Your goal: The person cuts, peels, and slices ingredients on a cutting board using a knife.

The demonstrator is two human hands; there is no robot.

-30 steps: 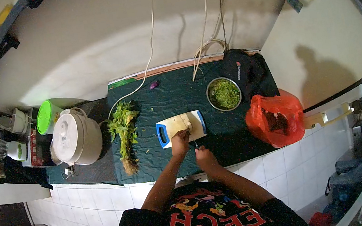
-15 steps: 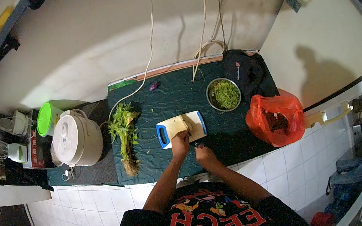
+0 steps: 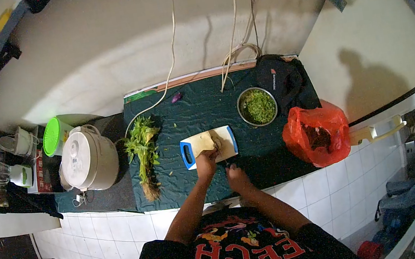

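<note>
A blue-edged cutting board [image 3: 229, 145] lies on the dark green cloth in front of me. On it sits a pale, cream-coloured slab [image 3: 200, 142], its kind not clear at this size. My left hand [image 3: 206, 163] is closed on the slab's near right side, fingers bunched together. My right hand [image 3: 237, 178] grips the dark handle of a knife [image 3: 228, 165] at the board's near edge. The blade points up over the board beside my left fingers and is mostly hard to see. Dark bits show next to the slab's cut side.
Leafy greens with roots [image 3: 143, 150] lie left of the board, near a white rice cooker [image 3: 87, 159]. A metal bowl of chopped greens [image 3: 258, 106] stands at the back right, beside a black bag [image 3: 280, 80]. An open red plastic bag [image 3: 322, 135] sits at the right edge.
The knife and my right hand have shifted slightly at the board's near edge. My left hand stays on the slab. The whole view has moved a little.
</note>
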